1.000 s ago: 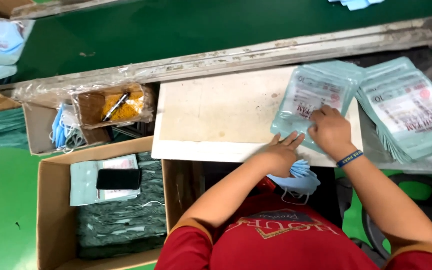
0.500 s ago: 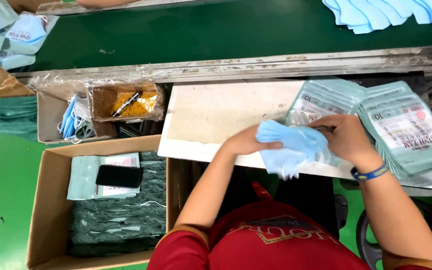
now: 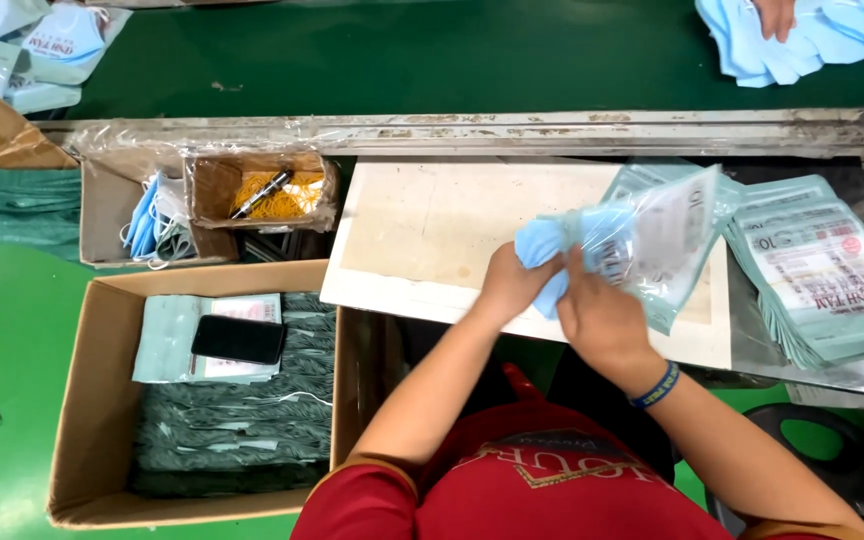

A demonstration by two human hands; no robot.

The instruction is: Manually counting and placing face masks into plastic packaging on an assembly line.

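- Left hand — closed around the bundle of light-blue face masks, at its left end, above the pale work board.
- Right hand — fingers curled on the mouth of the clear plastic pouch, into which the masks' right end passes; blue wristband on that wrist.
- Pouch held up off the board, tilted, just left of the stack of empty printed pouches.
- Cardboard box, lower left — filled packs in rows, a black phone lying on top.
- Small open carton with yellow rubber bands and a pen; loose masks beside it.
- Green belt behind, more masks at its far right.
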